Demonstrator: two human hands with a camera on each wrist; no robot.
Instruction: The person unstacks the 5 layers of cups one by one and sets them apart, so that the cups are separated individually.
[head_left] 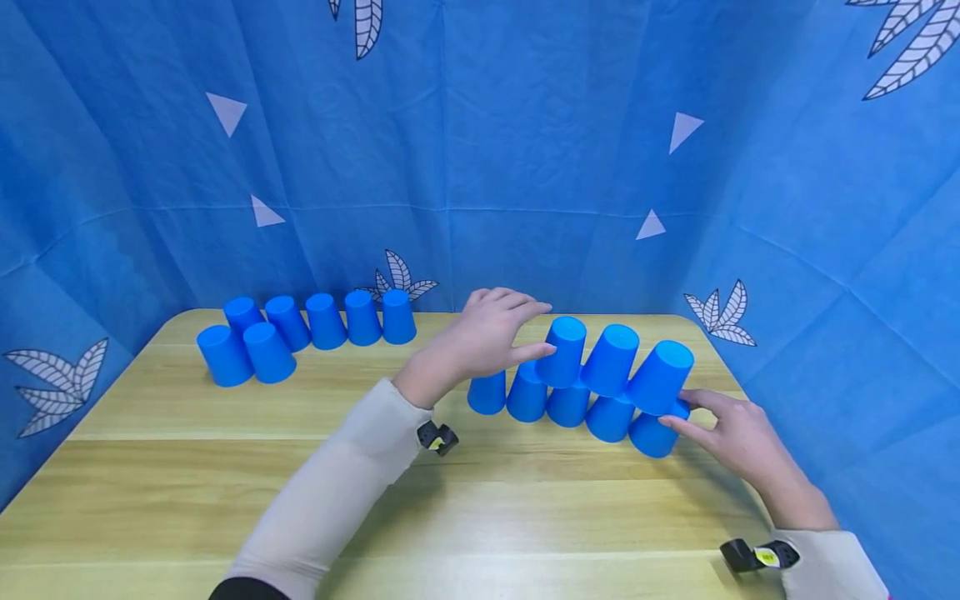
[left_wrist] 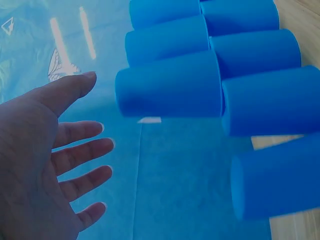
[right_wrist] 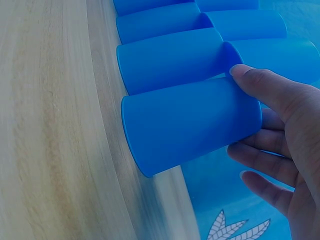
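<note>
Several upside-down blue cups (head_left: 527,395) stand in a slanting row on the table's right half. Three more blue cups (head_left: 609,360) sit upside down on top of them. My right hand (head_left: 738,433) grips the rightmost lower cup (right_wrist: 192,127) near its top, thumb on one side and fingers on the other. The thumb tip lies right at the rim of the rightmost upper cup (head_left: 663,375). Beside the leftmost upper cup (left_wrist: 170,85), my left hand (head_left: 495,333) is held with fingers spread, and the left wrist view shows a gap between them.
Further left on the wooden table (head_left: 225,467), a back row of upside-down blue cups (head_left: 326,322) stands with two blue cups (head_left: 247,354) in front. A blue patterned curtain (head_left: 465,150) hangs behind the table and at its sides.
</note>
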